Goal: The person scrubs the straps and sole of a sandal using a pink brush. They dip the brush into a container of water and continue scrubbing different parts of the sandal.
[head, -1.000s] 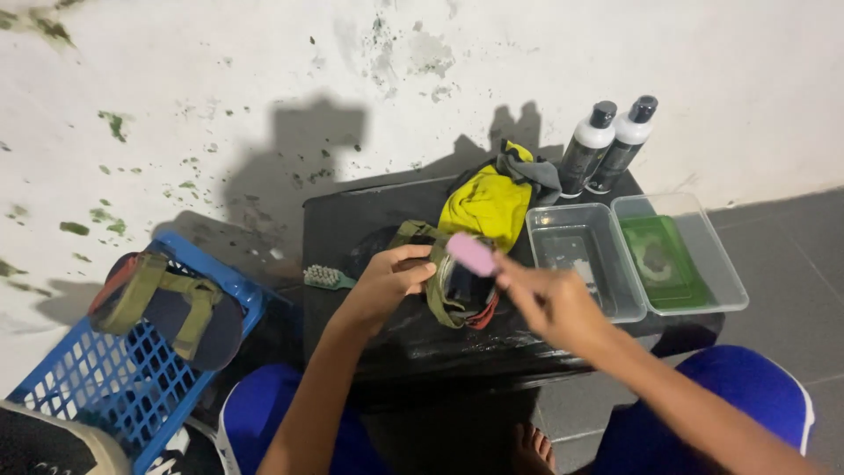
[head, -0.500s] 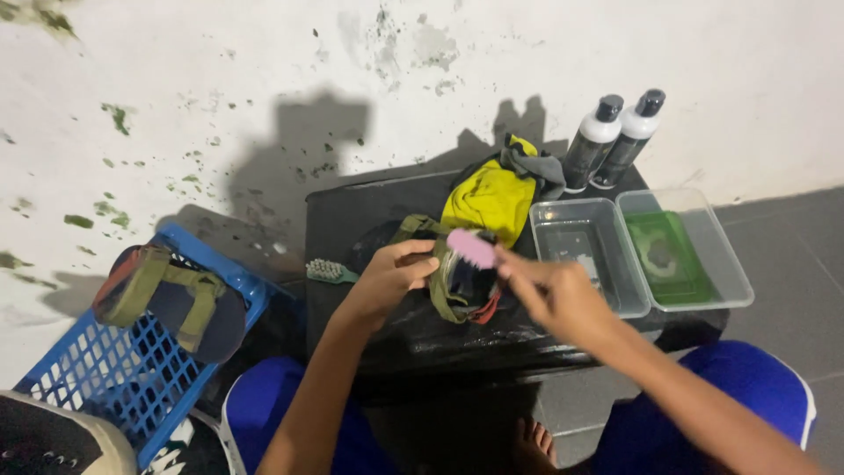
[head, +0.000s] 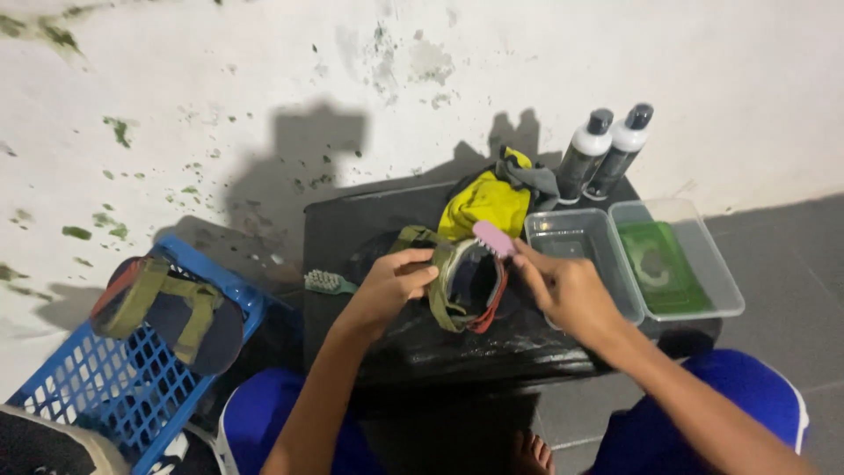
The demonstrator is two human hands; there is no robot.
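A dark sandal with olive-green straps and a red edge [head: 470, 286] stands on its side on the black table [head: 352, 220]. My left hand [head: 391, 286] grips its left strap and steadies it. My right hand [head: 567, 290] holds a small pink brush [head: 492, 237] against the sandal's upper right edge. The brush's handle is hidden in my fingers.
A yellow cloth [head: 488, 204] and two dark bottles with white shoulders [head: 607, 154] sit at the table's back. Two clear tubs [head: 576, 237], one holding green liquid [head: 668, 264], stand to the right. A brush [head: 325, 281] lies left. A blue basket [head: 105, 387] holds another sandal [head: 167, 308].
The pink brush has shifted slightly along the sandal's top edge. My left hand keeps its grip in the same spot. The view has drifted a little.
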